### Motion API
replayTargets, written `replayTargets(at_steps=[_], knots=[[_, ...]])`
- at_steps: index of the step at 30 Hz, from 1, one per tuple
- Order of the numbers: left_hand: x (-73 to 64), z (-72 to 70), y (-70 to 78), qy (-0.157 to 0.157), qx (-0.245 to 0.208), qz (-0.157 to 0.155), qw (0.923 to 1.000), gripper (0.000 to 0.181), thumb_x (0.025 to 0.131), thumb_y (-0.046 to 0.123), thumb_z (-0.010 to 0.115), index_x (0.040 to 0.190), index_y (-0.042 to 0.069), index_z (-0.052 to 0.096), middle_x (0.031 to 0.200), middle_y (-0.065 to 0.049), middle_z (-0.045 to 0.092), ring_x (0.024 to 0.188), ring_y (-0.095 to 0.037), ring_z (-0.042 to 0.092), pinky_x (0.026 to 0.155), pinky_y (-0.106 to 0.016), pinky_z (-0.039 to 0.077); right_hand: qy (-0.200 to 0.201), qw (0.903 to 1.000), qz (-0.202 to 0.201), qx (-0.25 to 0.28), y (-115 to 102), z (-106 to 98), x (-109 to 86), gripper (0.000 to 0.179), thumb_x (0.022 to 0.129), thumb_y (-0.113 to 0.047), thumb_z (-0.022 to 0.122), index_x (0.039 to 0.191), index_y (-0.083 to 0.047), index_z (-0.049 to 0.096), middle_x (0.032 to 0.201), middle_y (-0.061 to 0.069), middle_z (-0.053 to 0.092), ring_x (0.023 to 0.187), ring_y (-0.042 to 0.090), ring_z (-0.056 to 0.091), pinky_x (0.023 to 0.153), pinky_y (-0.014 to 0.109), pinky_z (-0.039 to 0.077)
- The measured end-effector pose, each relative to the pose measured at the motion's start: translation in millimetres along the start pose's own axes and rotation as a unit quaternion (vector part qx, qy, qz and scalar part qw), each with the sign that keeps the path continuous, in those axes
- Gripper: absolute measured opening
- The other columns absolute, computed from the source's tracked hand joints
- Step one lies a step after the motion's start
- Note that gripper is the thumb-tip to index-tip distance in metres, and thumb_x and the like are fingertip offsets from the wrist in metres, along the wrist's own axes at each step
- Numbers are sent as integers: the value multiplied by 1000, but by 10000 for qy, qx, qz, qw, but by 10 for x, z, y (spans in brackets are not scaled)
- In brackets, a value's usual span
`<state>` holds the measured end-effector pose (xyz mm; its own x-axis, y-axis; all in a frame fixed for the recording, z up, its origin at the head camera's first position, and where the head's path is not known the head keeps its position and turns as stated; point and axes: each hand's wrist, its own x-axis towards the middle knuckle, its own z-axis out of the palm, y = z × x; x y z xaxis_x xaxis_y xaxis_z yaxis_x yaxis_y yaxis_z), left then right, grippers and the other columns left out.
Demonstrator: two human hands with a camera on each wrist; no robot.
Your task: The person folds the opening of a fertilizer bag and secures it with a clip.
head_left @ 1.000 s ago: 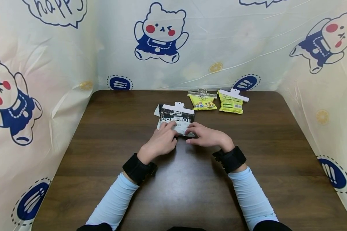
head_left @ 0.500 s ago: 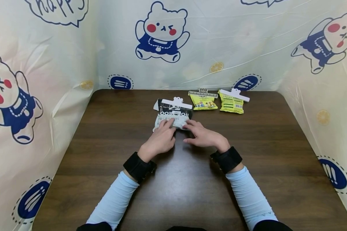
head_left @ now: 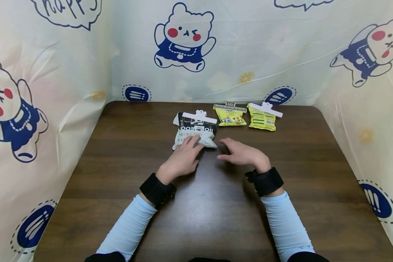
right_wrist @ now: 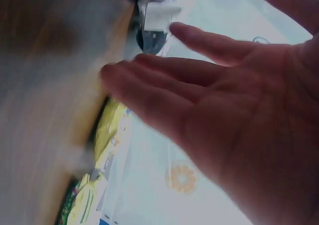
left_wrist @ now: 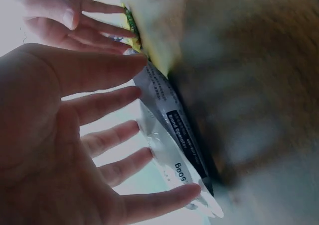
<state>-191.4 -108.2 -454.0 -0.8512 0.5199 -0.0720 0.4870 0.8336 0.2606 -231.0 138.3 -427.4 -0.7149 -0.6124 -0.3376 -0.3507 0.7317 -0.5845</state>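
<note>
A black and white printed bag [head_left: 196, 131], marked 500g in the left wrist view, lies on the table with a white clip [head_left: 199, 116] across its far edge. My left hand [head_left: 182, 157] touches the bag's near edge with its fingers extended and spread, as the left wrist view shows. To the right of the bag, my right hand [head_left: 242, 153] is apart from it, fingers straight or slightly bent and holding nothing.
Two yellow snack packets stand at the table's back edge: one with a metal clip [head_left: 230, 116], one with a white clip [head_left: 262, 118]. The brown table [head_left: 196, 203] is bordered by a printed cloth backdrop [head_left: 134, 43].
The bag has been pushed a little away from me, toward the back and slightly left. My right hand has come off the bag and moved right; my left hand stays at its near edge.
</note>
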Motion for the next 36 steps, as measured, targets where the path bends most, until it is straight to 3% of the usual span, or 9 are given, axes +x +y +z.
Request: replayTargets(at_steps=[7,14,24,36], knots=[[38,23,31,-31,304,-328,9990,62,98,15,67,156,16,46,170,-14,28,153,-38,26,101,-73,47,-483,9975,482,-175,56,-49,-57,76,104,-37,63,158,8,33,162,34,37,148,48,38,119,63,34],[67,94,163,-131,-110,-540,9984,61,103,19,63,159,9,38,172,-19,20,157,-42,16,107,-74,41,-800,9942,590,-408,89,-24,-59,78,103,-41,64,157,7,36,164,36,32,149,48,36,120,62,34],[101,120,149,-256,-45,-614,9978,70,103,22,64,162,8,31,173,-21,12,158,-44,8,108,-76,39,-897,9925,670,-498,73,-16,-51,80,102,-41,65,159,5,34,165,36,31,149,48,36,120,63,34],[285,92,40,-504,25,-787,9956,76,102,26,64,164,10,24,174,-19,4,159,-43,1,110,-76,37,-920,9925,652,-471,73,-7,-44,81,103,-40,65,159,7,30,165,36,30,150,48,34,120,63,33]])
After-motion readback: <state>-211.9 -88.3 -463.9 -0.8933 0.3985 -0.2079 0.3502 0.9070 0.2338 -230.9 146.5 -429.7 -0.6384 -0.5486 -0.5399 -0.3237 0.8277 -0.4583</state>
